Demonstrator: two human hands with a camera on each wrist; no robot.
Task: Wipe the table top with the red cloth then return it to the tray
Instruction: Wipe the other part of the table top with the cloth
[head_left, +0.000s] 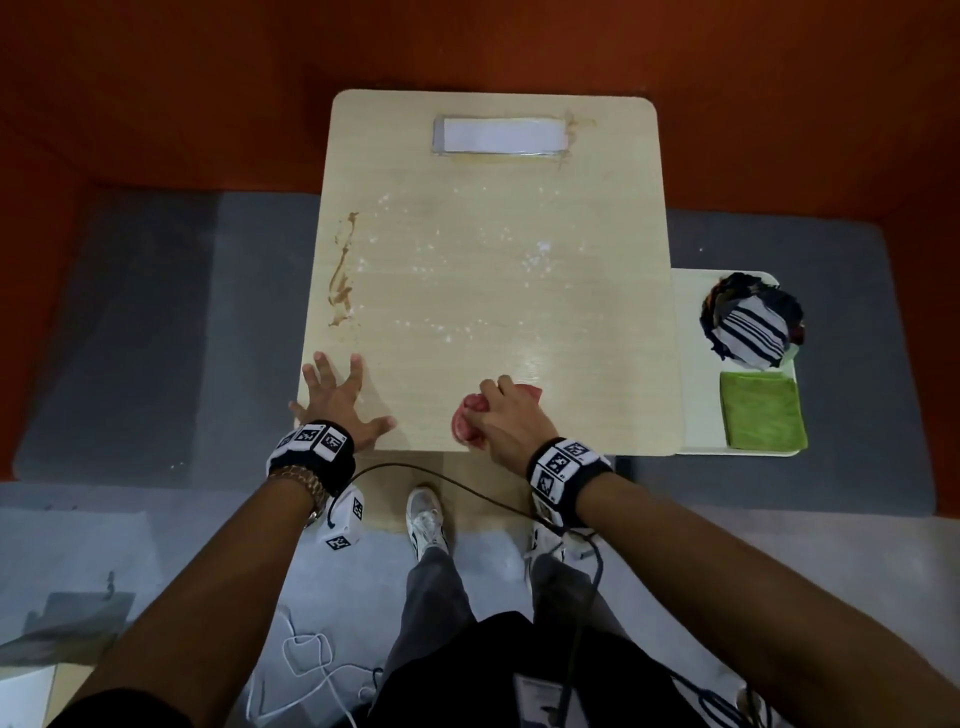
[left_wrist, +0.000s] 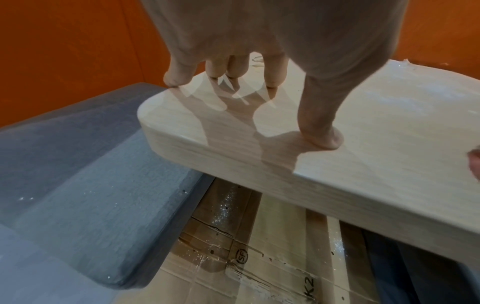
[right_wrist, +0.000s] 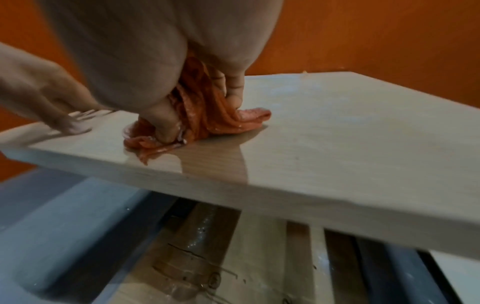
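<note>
My right hand (head_left: 501, 415) grips the bunched red cloth (head_left: 466, 421) and presses it on the pale wooden table top (head_left: 488, 280) near the front edge. In the right wrist view the red cloth (right_wrist: 205, 115) bulges out between thumb and fingers onto the table top (right_wrist: 337, 133). My left hand (head_left: 337, 400) rests spread on the front left corner, fingertips (left_wrist: 326, 139) on the table top (left_wrist: 389, 133), holding nothing. White specks and a brown smear (head_left: 343, 270) mark the top. The white tray (head_left: 696, 364) stands to the right of the table.
On the tray lie a folded green cloth (head_left: 761, 413) and a dark bowl with a striped cloth (head_left: 750, 330). A white rectangular patch (head_left: 501, 135) sits at the table's far end, with a brown stain (head_left: 571, 132) beside it. Grey cushions (head_left: 145, 332) flank the table.
</note>
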